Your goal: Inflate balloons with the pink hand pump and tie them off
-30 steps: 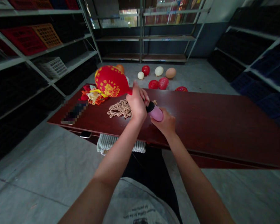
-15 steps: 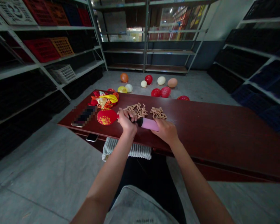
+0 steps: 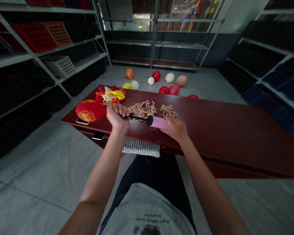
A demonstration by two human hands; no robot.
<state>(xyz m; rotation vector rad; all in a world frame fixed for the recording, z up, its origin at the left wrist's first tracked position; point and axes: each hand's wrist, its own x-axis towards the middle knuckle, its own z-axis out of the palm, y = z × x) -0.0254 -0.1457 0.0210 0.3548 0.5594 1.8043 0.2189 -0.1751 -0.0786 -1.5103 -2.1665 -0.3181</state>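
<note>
A dark red wooden table [image 3: 218, 140] stands in a room with a grey concrete floor [image 3: 39, 182] and metal shelves [image 3: 22, 57] that hold crates [image 3: 33, 37]. The left hand [image 3: 116, 116] is closed tight around the neck of a red balloon [image 3: 90, 111] with yellow flowers and the thin black hose [image 3: 137, 117] of a pink hand pump [image 3: 159, 122]. The right hand [image 3: 176, 129] is closed on the pump, over the table. The balloon is now bigger than in the earlier view and sits farther left, partly over a phone [image 3: 80, 121]. I count ten blown-up balloons [image 3: 156, 76] on the floor, two piles of tan knotted cord [image 3: 142, 109], one heap of limp balloons [image 3: 110, 96], and another phone [image 3: 98, 135] at the table's edge.
</note>
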